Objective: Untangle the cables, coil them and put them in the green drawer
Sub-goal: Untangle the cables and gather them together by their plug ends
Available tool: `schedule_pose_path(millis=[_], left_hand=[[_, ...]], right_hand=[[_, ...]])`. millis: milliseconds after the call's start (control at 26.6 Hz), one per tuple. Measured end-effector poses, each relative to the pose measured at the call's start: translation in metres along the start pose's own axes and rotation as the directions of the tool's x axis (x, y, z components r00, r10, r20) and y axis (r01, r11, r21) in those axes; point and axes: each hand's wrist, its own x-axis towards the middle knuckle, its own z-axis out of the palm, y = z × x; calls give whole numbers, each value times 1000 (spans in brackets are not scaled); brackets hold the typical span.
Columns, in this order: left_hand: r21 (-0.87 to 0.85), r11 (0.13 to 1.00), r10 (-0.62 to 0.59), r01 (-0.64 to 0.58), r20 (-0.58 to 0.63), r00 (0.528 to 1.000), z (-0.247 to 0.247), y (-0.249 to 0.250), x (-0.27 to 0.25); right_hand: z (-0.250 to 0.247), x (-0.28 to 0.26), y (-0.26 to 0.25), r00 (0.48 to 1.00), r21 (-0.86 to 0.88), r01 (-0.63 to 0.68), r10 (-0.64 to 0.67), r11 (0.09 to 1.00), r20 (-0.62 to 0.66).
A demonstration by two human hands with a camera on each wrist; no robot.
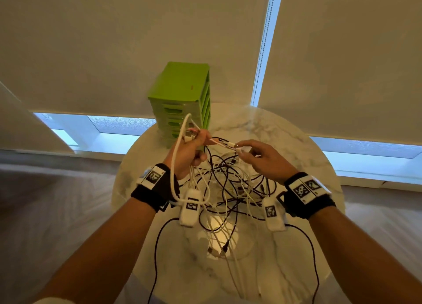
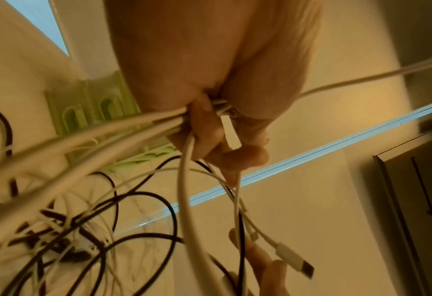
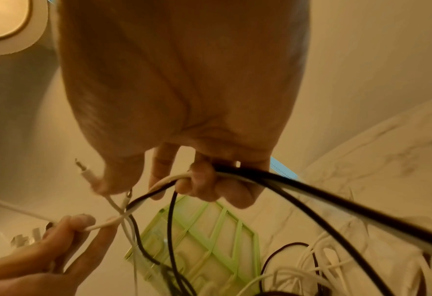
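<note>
A tangle of white and black cables (image 1: pixel 228 185) hangs from both hands down onto the round marble table (image 1: pixel 274 130). My left hand (image 1: pixel 191 148) is raised and grips a bunch of white cables (image 2: pixel 159 124) with several plug ends sticking out by its fingers. My right hand (image 1: pixel 258 153) pinches a white cable end (image 3: pixel 87 172) between thumb and fingertip, while its curled fingers hook black and white strands (image 3: pixel 235 172). A taut white strand (image 1: pixel 219 142) runs between the two hands. The green drawer unit (image 1: pixel 182 98) stands behind the hands, its drawers closed.
Window blinds hang behind the table. More cable loops and loose plugs (image 1: pixel 217 251) lie on the near part of the table. A black cable (image 1: pixel 157 253) trails off the table's front edge toward me.
</note>
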Motion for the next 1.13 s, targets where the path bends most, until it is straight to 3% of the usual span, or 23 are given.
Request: schedule_pose_path(millis=[151, 452, 527, 640, 828, 941, 1054, 1130], left_hand=[[34, 998, 50, -50, -4, 999, -8, -4, -10], [-49, 992, 117, -119, -49, 992, -24, -12, -20], [-140, 983, 103, -120, -119, 988, -30, -13, -19], [-347, 932, 23, -106, -234, 972, -49, -13, -13], [-380, 908, 42, -178, -339, 940, -77, -9, -10], [-376, 909, 42, -180, -348, 936, -71, -5, -8], [-358, 918, 50, -169, -321, 946, -53, -1, -5], [-354, 923, 53, -151, -273, 961, -41, 3, -3]], right_hand=[[12, -2, 6, 998, 6, 60, -60, 998, -31], [-5, -4, 20, 984, 24, -133, 129, 991, 124], [-11, -5, 19, 982, 7, -138, 136, 990, 131], [-22, -8, 28, 985, -2, -161, 161, 987, 63], [-47, -11, 55, 940, 79, -305, 313, 949, -133], [-53, 3, 65, 889, -221, -414, 341, 883, -305], [-31, 11, 35, 911, -323, -310, 182, 894, -371], [-7, 12, -2, 973, -257, -119, 61, 959, -223]])
